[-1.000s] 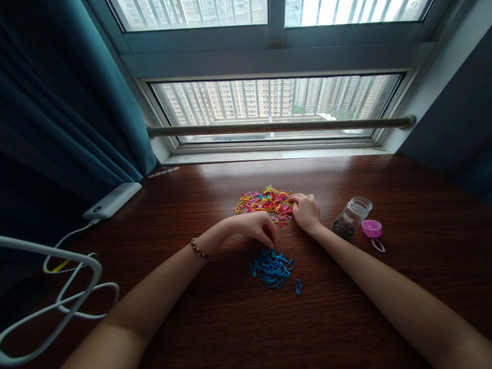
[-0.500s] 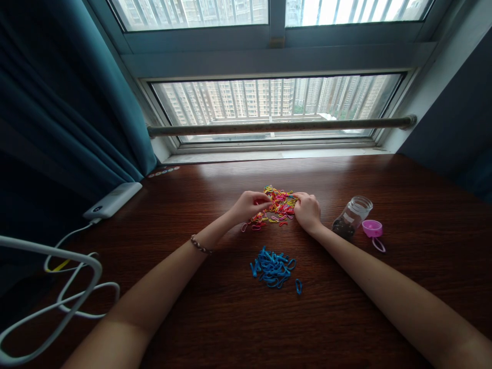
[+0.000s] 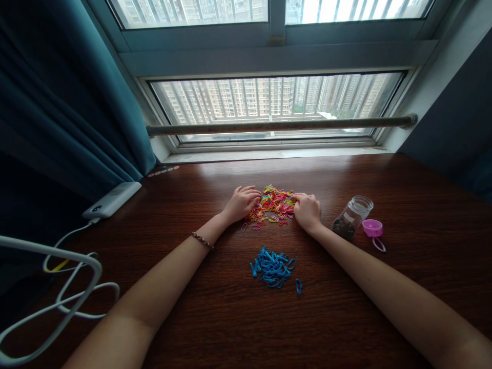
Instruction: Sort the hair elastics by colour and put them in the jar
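A loose pile of red, pink and yellow rubber bands (image 3: 274, 202) lies on the dark wooden table. At its left edge rests my left hand (image 3: 241, 204), palm down, fingers stretched out and a little apart, the tips touching the bands. My right hand (image 3: 307, 210) is curled against the pile's right side. Its fingertips are mostly hidden, so I cannot see what they pinch. Closer to me is a separate heap of blue rubber bands (image 3: 272, 267), with one blue band (image 3: 299, 286) lying apart on its right.
Right of my right hand, a clear jar (image 3: 352, 218) with dark contents lies tilted on the table (image 3: 215, 318), beside its pink lid (image 3: 372, 228). A white power bank (image 3: 113, 199) with a white cable (image 3: 90, 264) sits at the left, near the curtain (image 3: 115, 102).
My left hand has drawn back to the left and flattened, its fingers going from a pinch over the pile to spread at the edge. My right hand stays nearly still.
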`<act>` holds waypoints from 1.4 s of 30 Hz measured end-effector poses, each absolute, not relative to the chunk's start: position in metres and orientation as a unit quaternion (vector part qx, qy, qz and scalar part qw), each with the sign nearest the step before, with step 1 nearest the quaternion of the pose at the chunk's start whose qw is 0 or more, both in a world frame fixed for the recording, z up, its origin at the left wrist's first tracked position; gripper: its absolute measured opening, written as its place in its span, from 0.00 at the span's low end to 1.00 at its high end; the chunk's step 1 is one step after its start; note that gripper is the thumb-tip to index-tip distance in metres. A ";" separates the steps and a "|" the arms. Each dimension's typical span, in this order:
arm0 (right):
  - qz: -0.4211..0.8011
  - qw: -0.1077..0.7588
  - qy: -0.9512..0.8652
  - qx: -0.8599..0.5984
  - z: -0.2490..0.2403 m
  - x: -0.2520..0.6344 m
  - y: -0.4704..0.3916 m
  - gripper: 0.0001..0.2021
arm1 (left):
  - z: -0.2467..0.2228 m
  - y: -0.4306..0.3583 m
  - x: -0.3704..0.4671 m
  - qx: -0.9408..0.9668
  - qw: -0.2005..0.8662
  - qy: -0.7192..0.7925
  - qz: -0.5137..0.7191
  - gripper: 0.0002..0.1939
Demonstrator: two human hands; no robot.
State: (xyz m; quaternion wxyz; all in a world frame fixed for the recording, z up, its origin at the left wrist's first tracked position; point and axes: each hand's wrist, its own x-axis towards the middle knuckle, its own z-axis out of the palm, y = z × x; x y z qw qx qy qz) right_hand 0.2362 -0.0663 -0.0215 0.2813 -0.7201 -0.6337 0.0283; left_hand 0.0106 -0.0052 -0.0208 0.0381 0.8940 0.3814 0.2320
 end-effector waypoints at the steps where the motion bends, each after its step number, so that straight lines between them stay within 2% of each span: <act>1: 0.032 0.286 -0.631 -0.721 -0.022 0.237 -0.066 0.17 | -0.021 -0.005 0.011 0.895 0.037 0.379 0.233 0.13; 4: 0.047 0.326 -0.617 -0.715 -0.024 0.239 -0.063 0.18 | -0.021 -0.003 0.011 0.897 0.030 0.365 0.247 0.13; 8: 0.073 0.419 -0.604 -0.674 -0.028 0.241 -0.058 0.18 | -0.023 0.000 0.010 0.893 0.034 0.342 0.289 0.12; 13: 0.124 0.518 -0.587 -0.610 -0.028 0.240 -0.057 0.12 | -0.021 -0.001 0.009 0.863 0.084 0.338 0.365 0.10; 21: 0.174 0.555 -0.599 -0.550 -0.021 0.233 -0.064 0.09 | -0.023 0.000 0.009 0.791 0.177 0.397 0.431 0.07; 28: 0.253 0.558 -0.626 -0.482 -0.014 0.222 -0.074 0.09 | -0.026 0.003 0.007 0.760 0.201 0.429 0.445 0.08; 33: 0.322 0.530 -0.655 -0.432 -0.009 0.217 -0.081 0.09 | -0.025 0.001 0.009 0.750 0.233 0.412 0.463 0.12; 36: 0.387 0.471 -0.699 -0.374 -0.006 0.214 -0.089 0.10 | -0.025 0.001 0.009 0.751 0.236 0.409 0.462 0.12; 39: 0.466 0.364 -0.743 -0.313 -0.003 0.211 -0.096 0.12 | -0.027 0.002 0.008 0.750 0.236 0.408 0.464 0.12; 42: 0.442 0.344 -0.764 -0.319 -0.003 0.211 -0.097 0.15 | -0.029 0.004 0.007 0.748 0.236 0.409 0.466 0.13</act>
